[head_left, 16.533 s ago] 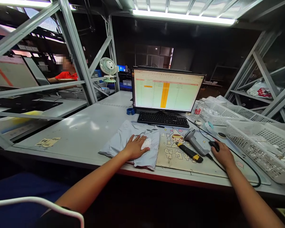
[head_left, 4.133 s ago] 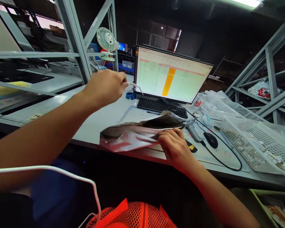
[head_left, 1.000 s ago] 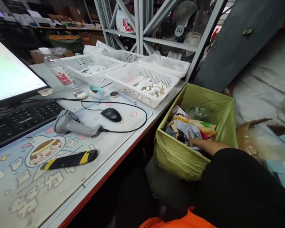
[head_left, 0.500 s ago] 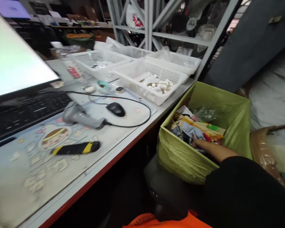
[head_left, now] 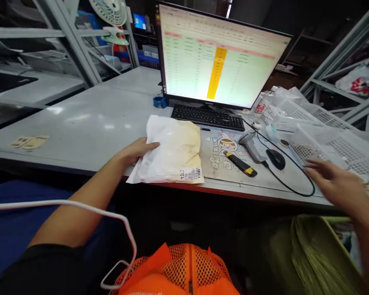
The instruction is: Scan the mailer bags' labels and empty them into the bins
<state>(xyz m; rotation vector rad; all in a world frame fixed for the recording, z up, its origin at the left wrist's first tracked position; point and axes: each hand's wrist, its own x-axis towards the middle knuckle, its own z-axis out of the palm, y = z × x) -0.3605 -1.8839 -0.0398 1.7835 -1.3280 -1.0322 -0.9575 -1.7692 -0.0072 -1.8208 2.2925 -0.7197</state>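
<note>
Left hand [head_left: 138, 150] is clamping the white package [head_left: 172, 147] by its left side, thumb on top; package is sitting at the front edge of the bench [head_left: 110, 102], label [head_left: 191, 174] facing up. Right hand [head_left: 341, 184] is hovering by the basket [head_left: 307, 141], fingers apart; steadying the package flat, label uncovered, is probably helping most.

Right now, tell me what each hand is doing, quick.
Left hand: closed on the left edge of the package, thumb on top.
Right hand: open, somewhat blurred, nothing visible in it, near the white basket.
</note>
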